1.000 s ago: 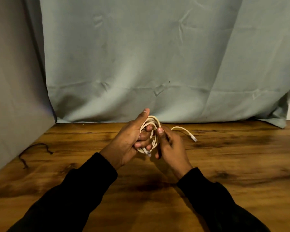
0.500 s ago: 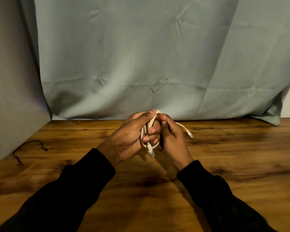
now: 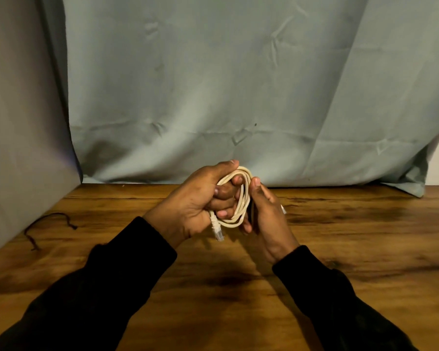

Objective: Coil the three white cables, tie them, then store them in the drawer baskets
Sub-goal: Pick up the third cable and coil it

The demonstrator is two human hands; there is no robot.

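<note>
2 black sleeves (image 3: 117,287) come in from the near edge, one per side, over the wooden tabletop (image 3: 352,236). 2 hands meet mid-frame, held above the tabletop. 1 white cable (image 3: 241,198) in view, wound into a small coil of several loops betw. the hands. Left hand (image 3: 195,206) grips the coil: thumb over the top, fingers curled through the loops. Right hand (image 3: 266,219) wraps the coil's right side, thumb tip up near the top of the loops, fingers curled behind. 1 plug (image 3: 218,231) hangs down from the coil's lower left, just beside the left palm. A bit of white shows at the right hand's far side; too small to tell what. 1 dark string (image 3: 48,226) lies on the tabletop far left, well apart from the hands. Behind: 1 grey-green cloth (image 3: 226,84) as backdrop.
</note>
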